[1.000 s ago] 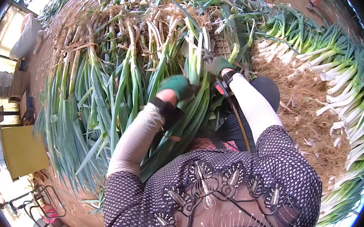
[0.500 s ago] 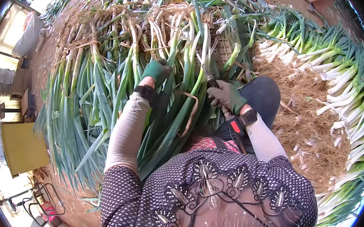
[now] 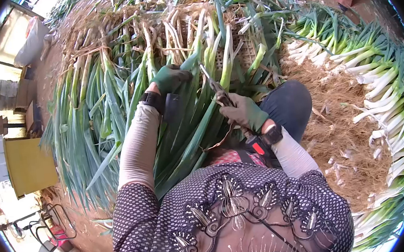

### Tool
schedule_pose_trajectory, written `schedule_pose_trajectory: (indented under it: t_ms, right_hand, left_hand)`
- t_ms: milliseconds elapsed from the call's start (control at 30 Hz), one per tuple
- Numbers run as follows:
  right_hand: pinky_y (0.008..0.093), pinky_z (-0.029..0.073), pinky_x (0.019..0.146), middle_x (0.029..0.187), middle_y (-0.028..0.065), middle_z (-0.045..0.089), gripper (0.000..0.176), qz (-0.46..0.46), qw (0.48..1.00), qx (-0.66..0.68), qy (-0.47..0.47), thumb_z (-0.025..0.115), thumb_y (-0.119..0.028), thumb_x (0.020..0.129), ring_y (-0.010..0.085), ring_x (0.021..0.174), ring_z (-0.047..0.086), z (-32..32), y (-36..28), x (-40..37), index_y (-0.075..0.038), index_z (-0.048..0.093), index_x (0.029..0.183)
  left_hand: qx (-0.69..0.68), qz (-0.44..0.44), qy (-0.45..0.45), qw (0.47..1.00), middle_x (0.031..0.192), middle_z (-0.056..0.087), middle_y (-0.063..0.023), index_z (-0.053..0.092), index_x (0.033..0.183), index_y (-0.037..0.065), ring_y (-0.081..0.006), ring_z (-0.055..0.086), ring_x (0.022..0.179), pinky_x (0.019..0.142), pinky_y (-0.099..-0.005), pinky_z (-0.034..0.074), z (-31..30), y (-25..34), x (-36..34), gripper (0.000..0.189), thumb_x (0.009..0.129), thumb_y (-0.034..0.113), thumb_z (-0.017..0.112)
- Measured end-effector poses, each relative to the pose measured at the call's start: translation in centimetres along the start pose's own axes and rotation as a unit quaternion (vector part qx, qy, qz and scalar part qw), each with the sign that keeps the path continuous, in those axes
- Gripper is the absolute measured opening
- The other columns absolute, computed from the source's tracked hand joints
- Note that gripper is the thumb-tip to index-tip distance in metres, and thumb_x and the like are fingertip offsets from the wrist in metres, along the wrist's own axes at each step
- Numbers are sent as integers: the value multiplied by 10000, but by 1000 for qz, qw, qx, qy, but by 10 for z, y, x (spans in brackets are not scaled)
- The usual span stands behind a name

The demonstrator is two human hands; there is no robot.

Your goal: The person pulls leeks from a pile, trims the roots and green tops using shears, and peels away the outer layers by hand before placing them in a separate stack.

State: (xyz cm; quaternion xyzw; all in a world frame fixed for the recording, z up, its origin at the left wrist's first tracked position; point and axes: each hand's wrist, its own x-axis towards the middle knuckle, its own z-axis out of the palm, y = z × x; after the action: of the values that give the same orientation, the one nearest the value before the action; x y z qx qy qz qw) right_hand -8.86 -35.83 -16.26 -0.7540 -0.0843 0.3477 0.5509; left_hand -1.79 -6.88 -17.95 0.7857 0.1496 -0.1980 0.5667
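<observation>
My left hand (image 3: 170, 78), in a green glove, is closed on a leek (image 3: 197, 46) lying root-end away from me in the pile. My right hand (image 3: 245, 112), gloved in green and grey, grips powered pruning shears (image 3: 220, 93) with a narrow metal tip and a red-and-black rear end. The tip points up and left, just right of the leek in my left hand. Long leek leaves (image 3: 183, 132) run back under my left forearm toward my lap. Leaves and my glove partly hide where my left fingers hold.
Untrimmed leeks (image 3: 82, 98) fill the left side, roots at the far end. A plastic crate (image 3: 248, 52) shows beneath the pile. To my right, leeks with white stems (image 3: 378, 92) curve around a heap of brown roots (image 3: 331, 104). A yellow bin (image 3: 30, 164) stands far left.
The shears have swung left and their tip now sits closer to my left hand. My left hand has shifted slightly, still on a leek.
</observation>
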Motion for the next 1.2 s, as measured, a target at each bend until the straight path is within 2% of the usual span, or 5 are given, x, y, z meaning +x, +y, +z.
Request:
schedule_pose_trajectory:
  t_ms: [100, 167, 667, 1100, 1200]
  right_hand:
    - [280, 503, 605, 743, 44, 630, 332, 38, 998, -50, 29, 672, -309, 837, 102, 633, 606, -11, -1, 27, -5, 643, 967]
    - [319, 508, 576, 719, 106, 639, 419, 40, 998, -48, 34, 671, -362, 802, 159, 618, 629, -16, 5, 44, 23, 627, 961]
    - [366, 519, 509, 673, 188, 632, 433, 25, 954, -289, 73, 615, -337, 773, 266, 532, 634, -75, -5, 216, 89, 651, 844]
    - [425, 506, 839, 1019, 271, 672, 666, 60, 927, -337, 151, 628, -554, 698, 381, 953, 665, -112, -4, 228, 35, 688, 1004]
    - [412, 519, 838, 1024, 213, 690, 700, 106, 927, -308, 184, 647, -546, 720, 373, 908, 676, -136, 19, 213, -18, 632, 1180]
  left_hand:
    - [452, 339, -59, 823, 850, 712, -72, 722, 987, 39, -189, 660, 736, 691, -309, 518, -21, -62, 36, 279, 788, 234, 732]
    - [288, 222, -88, 927, 846, 699, -69, 680, 1069, 108, -240, 670, 770, 668, -325, 519, -11, -93, 48, 282, 790, 132, 648]
    - [362, 439, -25, 822, 910, 691, -104, 652, 1095, 149, -338, 660, 766, 695, -420, 511, 9, -92, 16, 256, 843, 142, 609]
    - [353, 264, -73, 895, 839, 679, -154, 649, 1107, 109, -322, 654, 707, 658, -381, 516, 4, -76, 4, 251, 879, 197, 591]
    - [89, 20, 109, 990, 856, 668, -180, 627, 1111, 90, -350, 656, 767, 684, -430, 509, 8, -52, 3, 297, 837, 203, 638]
